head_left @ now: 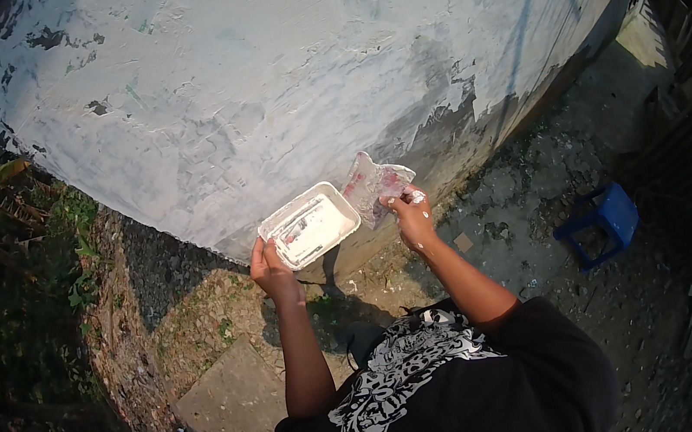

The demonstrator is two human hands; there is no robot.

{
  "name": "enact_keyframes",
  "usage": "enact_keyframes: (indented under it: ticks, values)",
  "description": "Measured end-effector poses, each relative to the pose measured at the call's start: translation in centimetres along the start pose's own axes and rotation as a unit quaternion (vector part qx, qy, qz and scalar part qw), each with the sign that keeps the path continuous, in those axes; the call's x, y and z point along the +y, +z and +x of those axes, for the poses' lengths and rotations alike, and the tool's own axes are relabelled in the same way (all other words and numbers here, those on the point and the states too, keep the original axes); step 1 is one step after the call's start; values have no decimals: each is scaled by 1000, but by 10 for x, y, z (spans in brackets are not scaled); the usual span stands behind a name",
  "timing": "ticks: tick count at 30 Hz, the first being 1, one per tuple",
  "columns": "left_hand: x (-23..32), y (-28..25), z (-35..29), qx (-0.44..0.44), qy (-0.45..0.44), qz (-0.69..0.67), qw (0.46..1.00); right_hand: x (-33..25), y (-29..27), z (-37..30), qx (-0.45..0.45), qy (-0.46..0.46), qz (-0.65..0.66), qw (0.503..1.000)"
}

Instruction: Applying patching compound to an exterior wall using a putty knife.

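Observation:
My left hand grips the near left corner of a shallow white tray, fingers at its side and underneath. White paste is smeared over the tray's floor, with darker streaks showing through. In my right hand is a thin, flat, irregular sheet, whitish with reddish patches, pinched at its right edge. It looks like a piece of plastic smeared with paste. The sheet is just right of the tray; whether they touch I cannot tell. White paste spots my right hand. Both stand out before a wall coated in patchy white.
The wall's lower right part shows bare grey patches. A blue plastic stool stands on the rough ground at the right. A concrete slab lies at the lower left, and green plants grow past the wall's left corner.

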State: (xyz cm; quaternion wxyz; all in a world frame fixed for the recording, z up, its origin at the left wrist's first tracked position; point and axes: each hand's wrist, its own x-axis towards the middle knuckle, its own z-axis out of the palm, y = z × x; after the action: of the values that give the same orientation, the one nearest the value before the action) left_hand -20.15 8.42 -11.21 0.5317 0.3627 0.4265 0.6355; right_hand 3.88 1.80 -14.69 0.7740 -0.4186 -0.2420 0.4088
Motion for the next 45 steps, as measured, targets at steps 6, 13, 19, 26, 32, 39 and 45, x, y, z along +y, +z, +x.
enact_keyframes:
  ticks: [6, 13, 19, 26, 32, 39, 45]
  values:
    - [9, 9, -1, -20, 3, -43, 999, -2, 13, -19, -15, 3, -141, 990]
    - [25, 12, -2, -30, 17, -22, 999, 8, 9, -29, -83, -108, -233, 963]
    - [33, 19, -7, -34, 23, -45, 998, 30, -10, -29, -128, -118, -338, 925]
    - [36, 11, -17, -21, 115, 75, 990, -11, -31, 15, -89, -149, -303, 937]
    - [42, 16, -21, -88, 117, 150, 978, -111, 25, 34, -231, -298, -498, 781]
    - [48, 27, -25, -121, 97, 147, 977, -98, 54, 34, -348, -405, -691, 487]
    - [30, 20, -18, -82, 100, 147, 981, -83, 52, 31, -432, -307, -691, 491]
